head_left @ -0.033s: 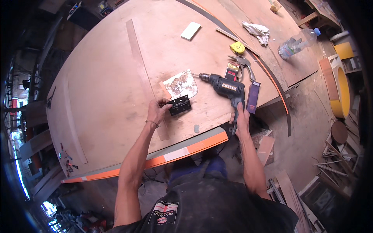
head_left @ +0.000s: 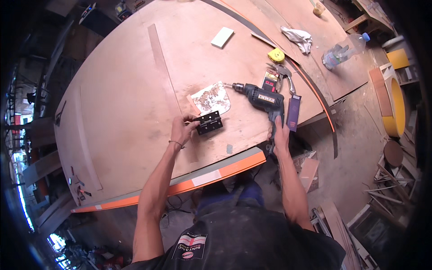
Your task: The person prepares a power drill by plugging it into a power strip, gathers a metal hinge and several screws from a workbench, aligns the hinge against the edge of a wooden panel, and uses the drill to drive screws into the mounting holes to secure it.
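In my left hand [head_left: 183, 127], fingers and thumb pinch the left end of a black metal hinge [head_left: 209, 123] with several screw holes, held over the wooden panel [head_left: 130, 108]. My right hand [head_left: 281, 135] is wrapped round the handle of a black power drill [head_left: 265, 98]. The drill lies toward the right edge, its bit pointing left at a stained, pale flat piece [head_left: 210, 98]. Just beyond the hinge, that piece rests on the panel. Beside the drill are a claw hammer [head_left: 288, 77], a small box [head_left: 270, 82] and a purple box [head_left: 294, 112].
A yellow tape measure [head_left: 276, 55], a white cloth [head_left: 298, 38] and a plastic bottle [head_left: 344, 51] lie on the far right. Farther back is a pale green block [head_left: 222, 37]. An orange-edged strip [head_left: 225, 172] runs along the near edge. Wood scraps [head_left: 393, 180] clutter the right floor.
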### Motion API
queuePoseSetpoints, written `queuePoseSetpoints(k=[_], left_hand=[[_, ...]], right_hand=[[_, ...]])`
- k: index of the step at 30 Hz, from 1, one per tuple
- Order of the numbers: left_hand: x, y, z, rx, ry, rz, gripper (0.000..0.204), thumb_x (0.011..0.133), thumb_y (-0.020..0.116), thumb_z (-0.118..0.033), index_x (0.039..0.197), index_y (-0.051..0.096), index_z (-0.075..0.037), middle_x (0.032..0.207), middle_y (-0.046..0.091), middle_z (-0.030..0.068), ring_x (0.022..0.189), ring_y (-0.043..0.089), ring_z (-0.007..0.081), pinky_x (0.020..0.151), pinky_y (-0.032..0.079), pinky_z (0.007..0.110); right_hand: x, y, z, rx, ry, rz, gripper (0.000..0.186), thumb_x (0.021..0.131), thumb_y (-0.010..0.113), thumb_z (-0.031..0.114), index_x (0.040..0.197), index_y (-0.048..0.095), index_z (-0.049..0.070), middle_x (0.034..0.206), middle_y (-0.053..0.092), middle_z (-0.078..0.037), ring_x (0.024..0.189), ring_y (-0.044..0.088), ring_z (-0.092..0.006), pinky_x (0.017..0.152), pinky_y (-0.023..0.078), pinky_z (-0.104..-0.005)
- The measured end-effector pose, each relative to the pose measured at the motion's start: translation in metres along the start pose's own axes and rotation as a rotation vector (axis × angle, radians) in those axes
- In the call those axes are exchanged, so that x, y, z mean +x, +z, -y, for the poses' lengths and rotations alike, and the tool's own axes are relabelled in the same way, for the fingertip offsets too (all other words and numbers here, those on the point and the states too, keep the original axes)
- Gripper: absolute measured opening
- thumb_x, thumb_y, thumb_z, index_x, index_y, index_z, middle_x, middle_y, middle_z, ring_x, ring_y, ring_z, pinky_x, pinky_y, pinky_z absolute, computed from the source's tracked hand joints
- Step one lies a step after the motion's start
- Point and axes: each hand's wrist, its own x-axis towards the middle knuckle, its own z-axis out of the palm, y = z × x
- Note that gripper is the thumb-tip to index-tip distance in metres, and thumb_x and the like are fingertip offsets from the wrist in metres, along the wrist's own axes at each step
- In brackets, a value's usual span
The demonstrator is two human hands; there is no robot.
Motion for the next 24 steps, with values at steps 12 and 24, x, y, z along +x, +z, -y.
queuePoseSetpoints(k=[12, 24], left_hand=[[-0.138, -0.077, -0.050, -0.181, 0.179, 0.050, 0.031, 0.094, 0.076, -0.015, 0.113, 0.073, 0.009, 0.099, 0.076, 0.0167, 0.087, 0.074, 0.0197, 0.076, 0.062, 0.032], [-0.218, -0.147, 0.023, -0.489, 0.203, -0.146, 0.018, 0.089, 0.075, -0.002, 0.104, 0.073, 0.007, 0.084, 0.075, 0.0115, 0.076, 0.072, 0.0144, 0.070, 0.060, 0.029]], right_hand=[[-0.075, 0.025, 0.064, -1.039, -0.498, -0.332, 0.045, 0.100, 0.063, 0.036, 0.128, 0.068, 0.002, 0.109, 0.070, -0.018, 0.102, 0.064, -0.0305, 0.087, 0.049, -0.0408], [-0.292, 0.098, -0.058, -0.427, -0.558, 0.027, 0.029, 0.107, 0.058, 0.017, 0.130, 0.065, -0.001, 0.086, 0.059, -0.002, 0.065, 0.053, -0.0064, 0.056, 0.042, -0.0205]])
